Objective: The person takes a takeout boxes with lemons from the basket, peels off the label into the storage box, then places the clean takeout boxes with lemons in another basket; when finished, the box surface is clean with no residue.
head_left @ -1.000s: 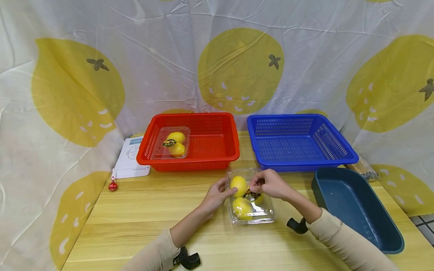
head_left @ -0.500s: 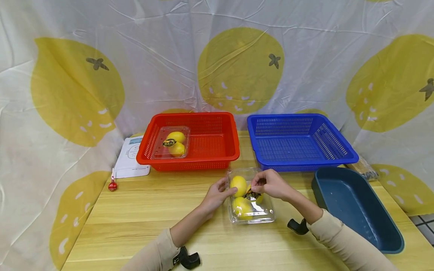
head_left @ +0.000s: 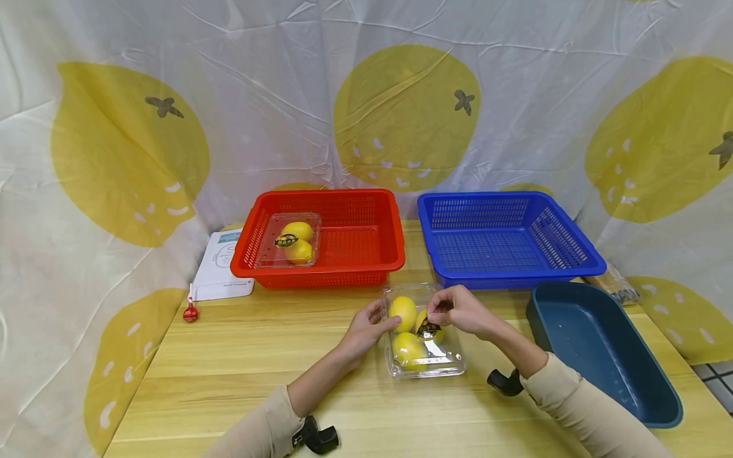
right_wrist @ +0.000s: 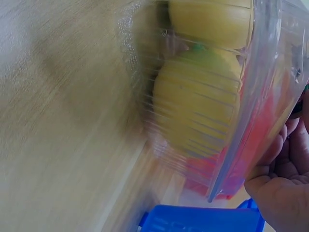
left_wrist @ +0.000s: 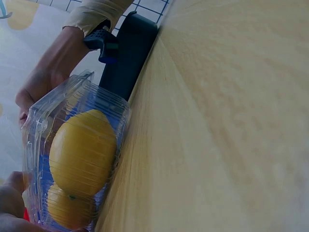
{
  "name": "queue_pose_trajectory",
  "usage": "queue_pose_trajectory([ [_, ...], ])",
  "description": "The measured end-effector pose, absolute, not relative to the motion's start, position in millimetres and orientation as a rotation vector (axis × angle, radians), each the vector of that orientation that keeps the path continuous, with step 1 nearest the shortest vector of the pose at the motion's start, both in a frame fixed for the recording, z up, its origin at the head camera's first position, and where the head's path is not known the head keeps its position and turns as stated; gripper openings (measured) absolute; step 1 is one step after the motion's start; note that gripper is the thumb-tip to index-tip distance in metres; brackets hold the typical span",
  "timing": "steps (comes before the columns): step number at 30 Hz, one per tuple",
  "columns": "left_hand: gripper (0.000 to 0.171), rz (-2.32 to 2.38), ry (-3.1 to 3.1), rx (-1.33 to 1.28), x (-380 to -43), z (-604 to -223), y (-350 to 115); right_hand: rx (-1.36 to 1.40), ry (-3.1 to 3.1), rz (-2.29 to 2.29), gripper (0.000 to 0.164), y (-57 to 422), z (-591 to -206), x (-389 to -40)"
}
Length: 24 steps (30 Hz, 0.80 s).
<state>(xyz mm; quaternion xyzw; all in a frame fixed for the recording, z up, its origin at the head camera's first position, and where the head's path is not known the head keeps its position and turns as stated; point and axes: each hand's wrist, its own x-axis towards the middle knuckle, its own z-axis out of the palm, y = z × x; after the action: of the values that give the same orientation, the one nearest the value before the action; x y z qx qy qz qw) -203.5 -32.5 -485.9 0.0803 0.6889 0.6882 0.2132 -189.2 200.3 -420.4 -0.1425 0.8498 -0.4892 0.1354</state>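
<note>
A clear plastic clamshell box (head_left: 420, 371) holding yellow lemons (head_left: 409, 351) sits on the wooden table in front of me. My left hand (head_left: 366, 327) grips its left side, thumb over the lid's edge and fingers along the wall. Over the lid my right hand (head_left: 462, 312) pinches the upper edge of a black printed sticker (head_left: 428, 329) between thumb and forefinger. In the right wrist view, a dark bit of the sticker (right_wrist: 297, 109) shows at the fingertips. Through the ribbed wall in the left wrist view, a lemon (left_wrist: 83, 152) shows large.
Behind stands a red basket (head_left: 329, 277) with another lemon box (head_left: 293, 242) bearing a similar sticker. To its right are a blue basket (head_left: 509, 278) and a dark teal tub (head_left: 601, 356). A white pouch (head_left: 220, 270) and a red trinket (head_left: 190, 313) lie at the left.
My right hand has shifted slightly right with the sticker's edge, and the sticker sits more tilted. The left hand and the box have hardly moved.
</note>
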Motion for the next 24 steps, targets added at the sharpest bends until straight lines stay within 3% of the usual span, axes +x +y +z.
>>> queue_pose_trajectory([
  [24,0.074,1.919,1.902,0.206,-203.4,-486.2,-32.8,-0.408,2.316,-1.482,0.014,211.0,-417.0,-196.7],
])
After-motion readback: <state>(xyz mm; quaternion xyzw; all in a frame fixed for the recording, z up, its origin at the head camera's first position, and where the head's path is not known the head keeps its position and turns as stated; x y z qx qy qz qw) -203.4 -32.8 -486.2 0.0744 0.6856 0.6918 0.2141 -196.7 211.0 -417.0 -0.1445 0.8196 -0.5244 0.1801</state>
